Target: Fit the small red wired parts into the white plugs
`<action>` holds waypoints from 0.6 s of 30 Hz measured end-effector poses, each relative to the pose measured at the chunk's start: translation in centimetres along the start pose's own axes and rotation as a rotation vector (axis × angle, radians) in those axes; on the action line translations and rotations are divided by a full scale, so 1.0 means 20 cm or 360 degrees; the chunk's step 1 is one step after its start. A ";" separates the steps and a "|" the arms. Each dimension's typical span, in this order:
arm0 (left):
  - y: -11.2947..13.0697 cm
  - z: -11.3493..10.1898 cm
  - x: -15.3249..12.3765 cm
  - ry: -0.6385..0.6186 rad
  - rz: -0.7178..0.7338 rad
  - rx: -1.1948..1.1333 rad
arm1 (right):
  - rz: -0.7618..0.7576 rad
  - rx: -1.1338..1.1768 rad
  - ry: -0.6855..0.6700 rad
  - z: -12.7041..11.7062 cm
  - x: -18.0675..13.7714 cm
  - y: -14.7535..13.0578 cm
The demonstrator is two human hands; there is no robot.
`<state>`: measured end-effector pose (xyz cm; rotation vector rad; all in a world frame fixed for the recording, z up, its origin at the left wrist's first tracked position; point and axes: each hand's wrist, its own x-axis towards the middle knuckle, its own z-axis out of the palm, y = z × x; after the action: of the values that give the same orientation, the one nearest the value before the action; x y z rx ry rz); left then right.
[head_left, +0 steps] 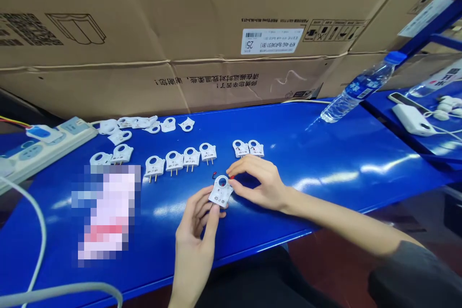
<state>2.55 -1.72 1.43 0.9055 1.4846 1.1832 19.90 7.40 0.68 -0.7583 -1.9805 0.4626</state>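
My left hand (197,231) pinches the lower end of a white plug piece (221,192) with a round hole at its top, just above the blue table (325,173). My right hand (258,180) meets it from the right, fingers pinched at the plug's upper edge by a tiny red part (231,177). A small dark red bit (214,174) lies on the table just left of the plug. Behind the hands stands a row of white plugs (180,160) with metal prongs, and a pair of plugs (248,148) lies further right.
More white plug shells (144,124) lie at the back left beside a power strip (43,144). Large cardboard boxes (180,33) wall off the back. A water bottle (357,89) lies at the right, near a white charger (413,120). A grey cable (39,231) crosses the left.
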 end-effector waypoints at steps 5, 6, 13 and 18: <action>0.00 0.00 0.00 -0.0018 -0.0004 0.0009 | -0.0001 0.0011 -0.0114 0.01 -0.01 0.01; -0.01 0.00 0.00 -0.0024 -0.0002 0.0012 | 0.0006 0.0004 -0.0134 0.01 -0.01 0.01; -0.02 -0.01 0.00 -0.0062 0.0020 0.0067 | 0.0038 -0.0034 -0.0180 0.01 -0.01 0.01; -0.02 -0.01 0.00 -0.0076 0.0047 0.0103 | 0.0092 0.0038 -0.0232 0.01 -0.01 0.01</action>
<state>2.38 -1.86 1.01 0.9957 1.4826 1.1325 19.93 7.47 0.27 -0.7875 -2.0884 0.5892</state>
